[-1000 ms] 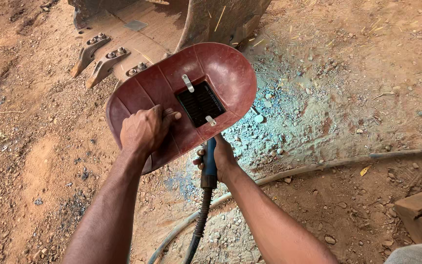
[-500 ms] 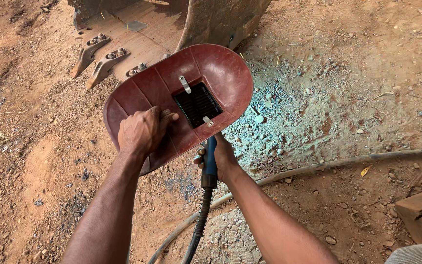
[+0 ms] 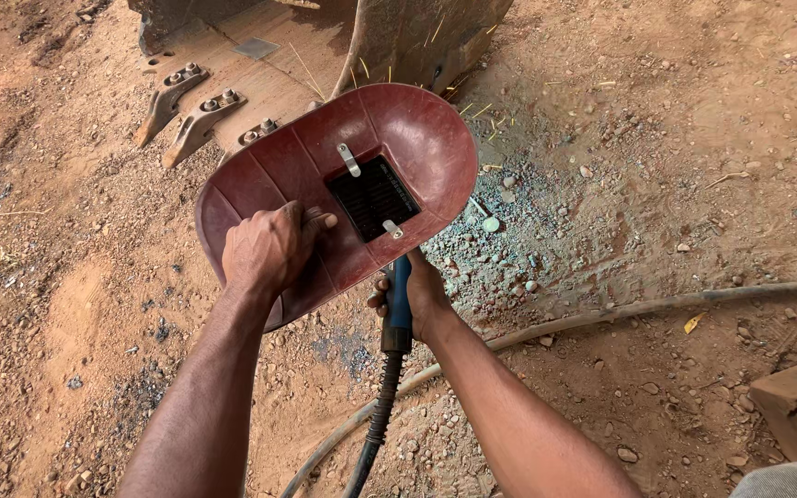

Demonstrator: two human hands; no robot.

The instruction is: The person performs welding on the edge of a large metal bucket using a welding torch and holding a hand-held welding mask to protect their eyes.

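While left hand (image 3: 271, 247) grips red welding shield (image 3: 417, 138), right hand (image 3: 417, 293) clamps blue torch handle (image 3: 399, 295) just below.

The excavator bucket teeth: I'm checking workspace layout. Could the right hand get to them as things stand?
Probably not directly. The right hand grips the blue torch handle under the red welding shield, which the left hand holds between it and the bucket teeth.

Bare dirt (image 3: 675, 166) lies open rightward; ahead the excavator bucket (image 3: 325, 46) blocks, a hose (image 3: 657, 304) crossing below.
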